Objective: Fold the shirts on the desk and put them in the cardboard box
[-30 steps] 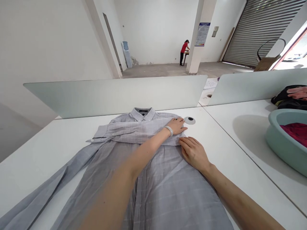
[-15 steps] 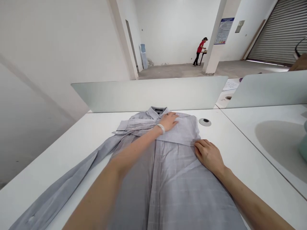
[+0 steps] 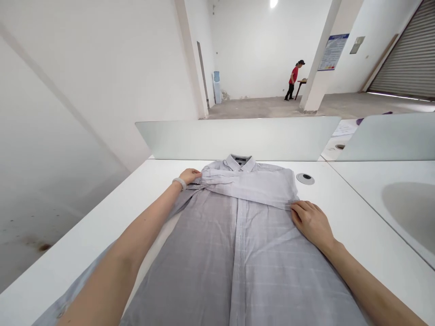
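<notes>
A grey checked shirt (image 3: 238, 253) lies face up on the white table (image 3: 367, 235), collar away from me. One sleeve (image 3: 251, 184) is folded across the chest. My left hand (image 3: 189, 175), with a pale bangle on the wrist, rests at the left shoulder, its fingers curled over the cuff end of that sleeve. My right hand (image 3: 311, 222) lies flat with fingers stretched out on the shirt's right edge, just below the folded sleeve.
A frosted divider panel (image 3: 238, 138) stands behind the collar, with another (image 3: 387, 136) at the right. A round cable port (image 3: 305, 178) sits by the right shoulder. The other sleeve (image 3: 68, 299) trails to the lower left. A person in red (image 3: 294, 79) stands far back by a pillar.
My left hand has slid leftwards along the folded sleeve from the right shoulder to the left shoulder. My right hand has kept its place. The view has turned left, and the basin has left the frame.
</notes>
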Demonstrator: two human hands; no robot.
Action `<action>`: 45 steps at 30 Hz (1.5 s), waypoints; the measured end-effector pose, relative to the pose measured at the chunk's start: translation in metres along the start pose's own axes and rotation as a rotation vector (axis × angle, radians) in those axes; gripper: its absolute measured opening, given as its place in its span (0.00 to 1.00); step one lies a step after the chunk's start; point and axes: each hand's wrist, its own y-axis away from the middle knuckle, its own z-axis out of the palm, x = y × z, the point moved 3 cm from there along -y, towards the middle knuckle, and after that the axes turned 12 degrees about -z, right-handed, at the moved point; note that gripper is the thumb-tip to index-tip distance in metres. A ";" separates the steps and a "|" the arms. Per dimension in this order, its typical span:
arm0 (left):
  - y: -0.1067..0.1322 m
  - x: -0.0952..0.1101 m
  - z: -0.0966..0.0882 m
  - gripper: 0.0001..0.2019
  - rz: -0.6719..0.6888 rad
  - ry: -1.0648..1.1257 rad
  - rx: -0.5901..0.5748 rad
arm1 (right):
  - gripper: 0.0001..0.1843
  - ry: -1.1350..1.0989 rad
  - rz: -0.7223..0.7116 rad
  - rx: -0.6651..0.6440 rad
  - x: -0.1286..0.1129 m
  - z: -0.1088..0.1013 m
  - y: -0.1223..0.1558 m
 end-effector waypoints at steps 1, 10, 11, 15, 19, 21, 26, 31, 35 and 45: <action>0.000 0.001 0.002 0.15 0.007 0.016 0.008 | 0.13 0.010 -0.007 -0.006 0.000 0.000 0.000; -0.008 0.009 0.006 0.15 0.053 0.009 0.056 | 0.13 0.111 -0.073 -0.006 0.005 -0.005 -0.001; -0.008 0.009 0.005 0.14 0.047 0.001 0.076 | 0.14 0.130 -0.062 -0.009 0.006 -0.006 -0.001; -0.004 0.019 -0.003 0.13 0.026 -0.022 0.161 | 0.12 0.216 0.038 -0.006 0.014 -0.011 -0.001; 0.005 0.057 -0.006 0.14 0.129 -0.131 0.309 | 0.07 0.255 0.176 -0.013 0.021 -0.010 0.004; 0.013 0.093 0.003 0.17 0.272 -0.177 0.346 | 0.07 0.246 0.217 -0.028 0.022 -0.009 0.005; 0.037 0.213 0.070 0.18 0.608 -0.097 0.041 | 0.06 0.224 0.207 -0.061 0.025 -0.008 0.006; 0.060 0.312 0.143 0.17 0.668 -0.072 -0.098 | 0.07 0.212 0.237 -0.065 0.029 -0.010 0.007; 0.069 0.354 0.176 0.15 0.635 -0.039 -0.136 | 0.06 0.178 0.307 -0.085 0.032 -0.007 0.008; 0.077 0.365 0.202 0.10 0.654 0.036 0.063 | 0.13 0.133 0.340 -0.014 0.033 -0.010 0.008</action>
